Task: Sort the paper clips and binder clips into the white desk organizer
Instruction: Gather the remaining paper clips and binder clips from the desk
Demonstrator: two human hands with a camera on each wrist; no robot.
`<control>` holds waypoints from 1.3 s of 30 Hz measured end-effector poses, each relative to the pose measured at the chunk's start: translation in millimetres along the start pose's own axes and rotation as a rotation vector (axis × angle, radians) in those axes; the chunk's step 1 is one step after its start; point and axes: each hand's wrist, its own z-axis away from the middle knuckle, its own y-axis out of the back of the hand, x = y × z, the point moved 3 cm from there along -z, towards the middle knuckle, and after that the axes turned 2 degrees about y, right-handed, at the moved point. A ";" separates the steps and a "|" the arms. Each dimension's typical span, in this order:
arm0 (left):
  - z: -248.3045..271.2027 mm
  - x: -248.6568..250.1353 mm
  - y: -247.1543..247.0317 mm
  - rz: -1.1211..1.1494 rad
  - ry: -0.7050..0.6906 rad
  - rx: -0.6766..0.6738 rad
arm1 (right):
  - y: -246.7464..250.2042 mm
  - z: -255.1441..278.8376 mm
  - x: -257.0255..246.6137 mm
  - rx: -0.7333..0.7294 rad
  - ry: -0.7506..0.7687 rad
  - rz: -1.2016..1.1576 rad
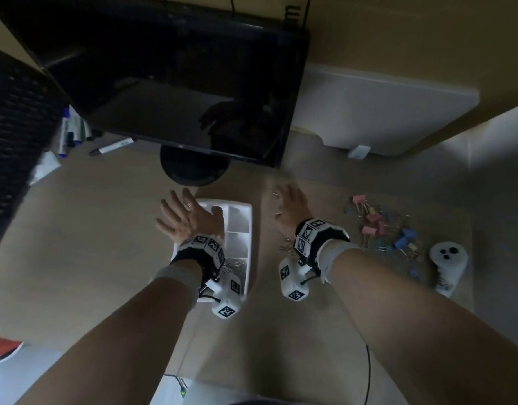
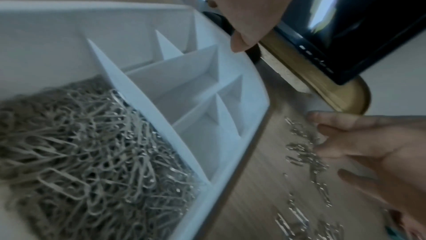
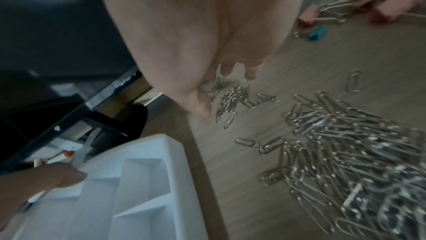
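The white desk organizer (image 1: pixel 239 222) lies on the desk just below the monitor. Its near compartment holds a heap of silver paper clips (image 2: pixel 80 153); the small right-hand compartments look bare. My left hand (image 1: pixel 187 214) lies flat on the organizer's far left part with its fingers spread, the thumb (image 2: pixel 246 30) above the rim. More loose paper clips (image 3: pixel 341 153) are strewn on the desk right of the organizer. My right hand (image 1: pixel 290 201) is over them, palm down, its fingertips (image 3: pixel 227 71) touching a small cluster. Coloured binder clips (image 1: pixel 380 226) lie further right.
A black monitor (image 1: pixel 176 92) on a round stand (image 1: pixel 193 171) stands close behind both hands. A black keyboard (image 1: pixel 12 141) and markers (image 1: pixel 70 133) are at the left. A white cylindrical object (image 1: pixel 447 258) lies right of the binder clips. A white board (image 1: pixel 383 112) leans at the back right.
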 end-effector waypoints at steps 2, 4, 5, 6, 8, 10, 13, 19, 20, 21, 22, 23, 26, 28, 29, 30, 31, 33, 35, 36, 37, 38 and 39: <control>-3.0 -9.6 -6.1 0.067 0.074 -0.053 | -3.5 -6.6 -3.2 -0.043 -0.019 0.137; -3.7 -13.9 -8.3 0.158 0.117 -0.078 | -8.7 -10.5 -1.2 -0.026 -0.004 0.227; -3.5 -14.0 -9.1 0.184 0.121 -0.086 | -11.9 -10.3 0.6 -0.016 0.019 0.249; -3.7 -13.4 -9.7 0.182 0.118 -0.087 | -16.8 -11.3 4.4 -0.011 0.046 0.259; -4.1 -12.6 -11.5 0.132 0.113 -0.084 | -26.8 -8.0 11.0 -0.011 0.090 0.268; -3.0 -11.7 -13.4 0.091 0.120 -0.090 | -34.1 4.0 16.2 -0.039 0.117 0.284; 0.9 -8.7 -14.1 0.073 0.121 -0.077 | -34.6 35.1 22.1 -0.110 0.082 0.162; 6.7 -1.5 -15.3 0.109 0.126 -0.049 | -4.9 46.4 20.2 0.148 0.017 0.138; 6.0 -2.2 -15.8 0.113 0.129 -0.045 | -1.9 37.7 18.7 0.143 -0.001 0.145; 5.0 -3.0 -16.9 0.114 0.131 -0.047 | 0.2 28.2 17.3 0.110 -0.018 0.167; 4.4 -3.4 -17.7 0.113 0.135 -0.056 | 1.3 18.9 15.7 0.068 -0.026 0.198; 2.9 -3.8 -18.3 0.111 0.141 -0.068 | 1.0 9.4 14.1 0.020 -0.025 0.226; -0.5 -3.5 -17.6 0.122 0.154 -0.091 | -6.6 -1.9 9.9 -0.097 0.000 0.242; -2.1 -3.2 -16.3 0.139 0.167 -0.080 | -15.3 5.8 10.1 -0.128 0.014 0.242; -2.9 -3.0 -15.5 0.146 0.172 -0.069 | -21.5 13.8 12.4 -0.128 0.022 0.256; -4.2 -2.1 -14.5 0.153 0.174 -0.061 | -28.3 22.2 16.3 -0.122 0.034 0.265; -5.4 -1.4 -13.9 0.163 0.179 -0.065 | -34.5 31.5 20.0 -0.116 0.041 0.258; -6.4 -2.8 -13.4 0.209 0.182 -0.084 | -46.2 48.1 26.9 -0.095 0.045 0.219; -2.6 -7.3 -12.6 0.273 0.182 -0.081 | -54.2 62.0 32.4 -0.069 0.044 0.204; 1.6 -11.3 -12.0 0.296 0.190 -0.075 | -57.4 67.6 34.7 -0.058 0.048 0.206; 6.9 -15.5 -11.3 0.314 0.202 -0.070 | -58.4 72.5 36.1 -0.041 0.054 0.205; 13.4 -20.6 -11.3 0.325 0.214 -0.076 | -57.7 76.5 37.1 -0.012 0.052 0.196; 20.5 -25.8 -11.9 0.328 0.228 -0.089 | -53.7 80.7 36.9 0.051 0.041 0.180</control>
